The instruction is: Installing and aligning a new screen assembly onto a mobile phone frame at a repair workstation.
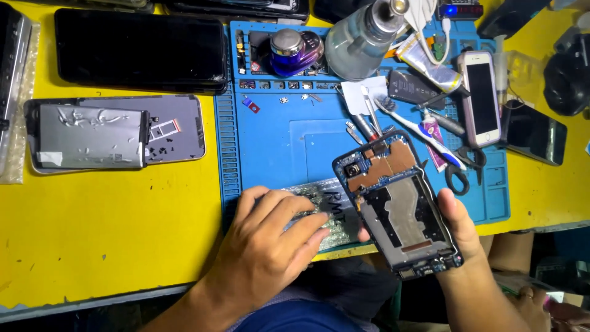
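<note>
Opened phone near blue mat edge

Around blue mat: 1 opened phone, 1 white phone, 1 scissors, 1 toothbrush, 2 hands.

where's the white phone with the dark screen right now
In the head view the white phone lies face up at the right end of the blue mat, beyond the right hand, between the scissors and a dark phone.
</note>
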